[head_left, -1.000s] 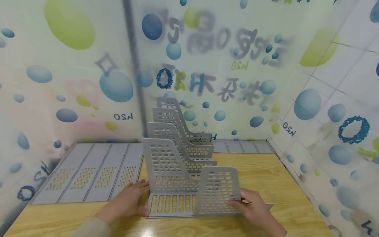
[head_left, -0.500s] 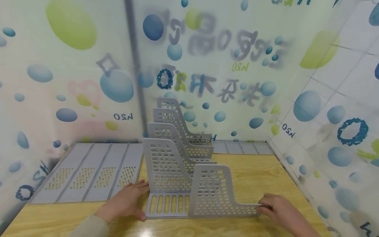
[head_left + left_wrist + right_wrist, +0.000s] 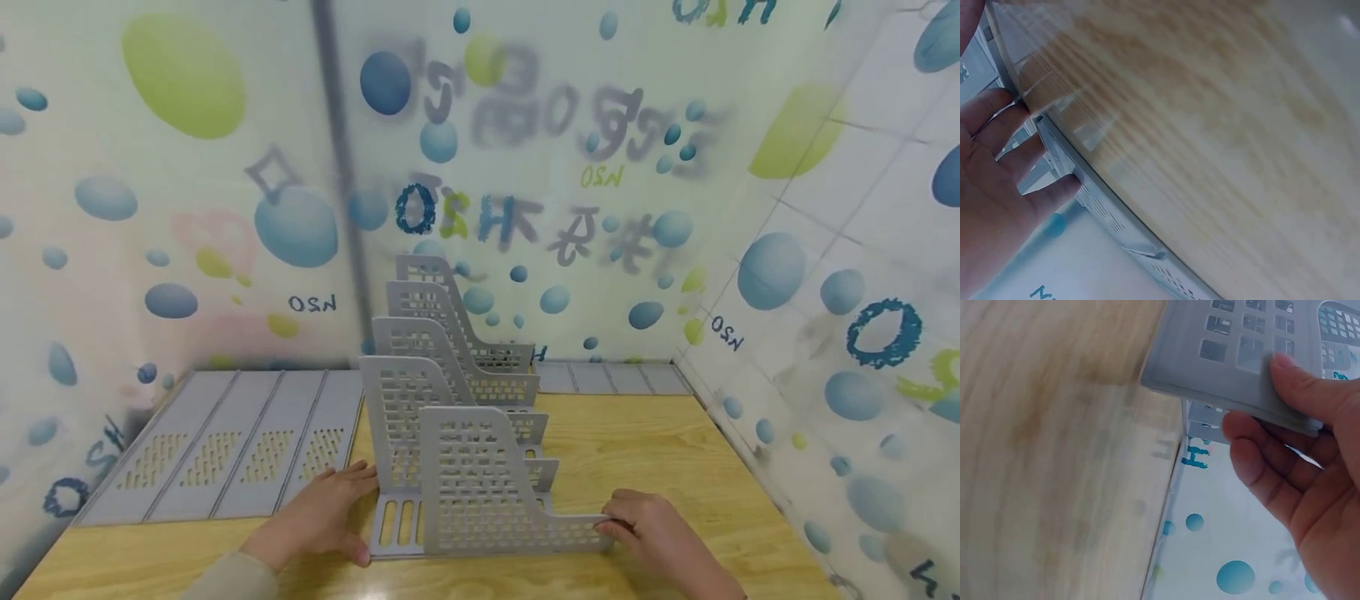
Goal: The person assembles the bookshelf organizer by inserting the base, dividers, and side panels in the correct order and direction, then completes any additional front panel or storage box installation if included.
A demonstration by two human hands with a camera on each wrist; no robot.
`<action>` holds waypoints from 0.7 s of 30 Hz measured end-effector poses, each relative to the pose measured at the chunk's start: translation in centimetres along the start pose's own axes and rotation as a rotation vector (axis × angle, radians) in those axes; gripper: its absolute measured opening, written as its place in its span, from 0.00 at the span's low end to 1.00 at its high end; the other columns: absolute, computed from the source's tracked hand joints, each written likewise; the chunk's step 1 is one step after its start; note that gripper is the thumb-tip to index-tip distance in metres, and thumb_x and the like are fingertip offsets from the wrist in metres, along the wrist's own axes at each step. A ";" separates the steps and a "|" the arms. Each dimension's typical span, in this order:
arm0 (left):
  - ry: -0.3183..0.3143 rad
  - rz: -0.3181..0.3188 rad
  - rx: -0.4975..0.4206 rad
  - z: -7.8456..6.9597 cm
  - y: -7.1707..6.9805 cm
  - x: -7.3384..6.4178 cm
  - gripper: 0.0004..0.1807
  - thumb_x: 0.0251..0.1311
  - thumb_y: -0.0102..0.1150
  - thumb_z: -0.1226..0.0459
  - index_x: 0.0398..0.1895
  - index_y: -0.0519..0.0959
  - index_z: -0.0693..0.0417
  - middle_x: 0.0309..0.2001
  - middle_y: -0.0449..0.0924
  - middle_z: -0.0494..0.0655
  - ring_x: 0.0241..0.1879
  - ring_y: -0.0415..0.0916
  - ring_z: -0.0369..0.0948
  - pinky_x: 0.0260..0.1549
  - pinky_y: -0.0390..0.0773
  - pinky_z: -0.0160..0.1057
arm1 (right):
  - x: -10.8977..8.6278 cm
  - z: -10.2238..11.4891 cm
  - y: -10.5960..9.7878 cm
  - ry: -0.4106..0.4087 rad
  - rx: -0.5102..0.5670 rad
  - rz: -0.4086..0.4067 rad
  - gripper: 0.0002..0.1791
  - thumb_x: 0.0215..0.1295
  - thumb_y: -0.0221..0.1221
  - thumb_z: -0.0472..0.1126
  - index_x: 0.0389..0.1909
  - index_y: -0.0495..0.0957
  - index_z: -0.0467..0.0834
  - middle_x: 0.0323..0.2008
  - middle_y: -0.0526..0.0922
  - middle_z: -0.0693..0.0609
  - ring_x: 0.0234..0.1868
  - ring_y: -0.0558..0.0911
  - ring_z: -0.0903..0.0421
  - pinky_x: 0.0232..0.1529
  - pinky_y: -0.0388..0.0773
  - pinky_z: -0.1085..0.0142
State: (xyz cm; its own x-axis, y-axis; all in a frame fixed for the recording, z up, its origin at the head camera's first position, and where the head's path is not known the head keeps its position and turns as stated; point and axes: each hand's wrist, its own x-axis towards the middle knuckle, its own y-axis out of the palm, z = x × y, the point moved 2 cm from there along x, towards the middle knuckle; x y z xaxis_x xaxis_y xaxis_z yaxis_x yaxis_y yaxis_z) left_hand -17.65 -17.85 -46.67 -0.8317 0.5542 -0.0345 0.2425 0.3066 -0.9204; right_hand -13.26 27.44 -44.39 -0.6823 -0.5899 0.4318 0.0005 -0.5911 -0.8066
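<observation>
A grey file rack (image 3: 405, 417) stands on the table, with several upright perforated dividers in a row and a slotted base (image 3: 388, 525) at its front left. At the front an upright perforated divider panel (image 3: 480, 475) stands along the base's near edge, tall on its left and low on its right. My right hand (image 3: 645, 529) pinches the low right end of this panel, thumb (image 3: 1300, 384) on its face and fingers behind. At the rack's left edge rests my left hand (image 3: 322, 512), fingers (image 3: 1054, 194) extended against it. The panel's lower edge meeting the base is too small to judge.
Several flat grey panels with slanted slots (image 3: 262, 450) lie side by side at the table's back left. Further small grey panels (image 3: 611, 377) lie at the back right. A patterned curtain (image 3: 637, 275) hangs behind the wooden table (image 3: 645, 450).
The front panel has slid left along the base, covering more of its slots. My right hand shifted from the panel's tall part to its low end, then moved left. My left hand stayed put.
</observation>
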 end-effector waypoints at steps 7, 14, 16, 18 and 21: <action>0.033 -0.050 0.037 0.2 0.1 -0.1 0.61 0.21 0.83 0.41 0.67 0.77 0.61 0.67 0.75 0.63 0.68 0.69 0.67 0.58 0.65 0.79 | 1.6 2.0 1.9 -0.069 0.006 -0.014 0.08 0.64 0.68 0.34 0.30 0.83 0.51 0.25 0.73 0.65 0.25 0.66 0.77 0.25 0.66 0.83; 0.069 -0.145 0.093 -0.1 0.1 -0.1 0.55 0.10 0.87 0.48 0.57 0.81 0.51 0.53 0.85 0.52 0.51 0.82 0.55 0.55 0.77 0.65 | 3.5 3.8 4.1 -0.023 0.052 0.002 0.09 0.68 0.66 0.37 0.28 0.82 0.50 0.23 0.71 0.65 0.23 0.63 0.77 0.22 0.66 0.82; 0.066 -0.144 0.093 0.0 0.1 -0.1 0.54 0.10 0.88 0.48 0.56 0.81 0.52 0.53 0.85 0.52 0.51 0.82 0.55 0.55 0.77 0.64 | 3.6 4.0 4.2 0.003 0.068 0.002 0.09 0.69 0.65 0.38 0.27 0.81 0.50 0.23 0.70 0.66 0.23 0.63 0.77 0.21 0.67 0.81; 0.068 -0.145 0.089 0.0 0.1 -0.1 0.55 0.10 0.87 0.48 0.57 0.80 0.52 0.53 0.85 0.52 0.51 0.82 0.55 0.55 0.76 0.65 | 3.4 4.0 4.3 0.024 0.087 0.003 0.09 0.70 0.65 0.39 0.28 0.81 0.50 0.23 0.69 0.66 0.23 0.63 0.77 0.21 0.68 0.80; 0.093 -0.163 0.092 -0.1 0.1 -0.2 0.55 0.10 0.87 0.47 0.57 0.81 0.51 0.54 0.86 0.51 0.51 0.83 0.54 0.55 0.76 0.65 | 3.1 3.6 4.3 0.057 0.150 0.046 0.09 0.72 0.63 0.40 0.29 0.80 0.50 0.25 0.71 0.66 0.24 0.66 0.76 0.22 0.71 0.78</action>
State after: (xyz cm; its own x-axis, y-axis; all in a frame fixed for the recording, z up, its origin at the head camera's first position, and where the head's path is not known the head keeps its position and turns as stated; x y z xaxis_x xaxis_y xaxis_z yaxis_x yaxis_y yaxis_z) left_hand -17.46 -17.87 -46.72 -0.8056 0.5730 0.1502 0.0580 0.3287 -0.9426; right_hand -12.78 21.08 -45.03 -0.7195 -0.5885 0.3686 0.1387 -0.6420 -0.7541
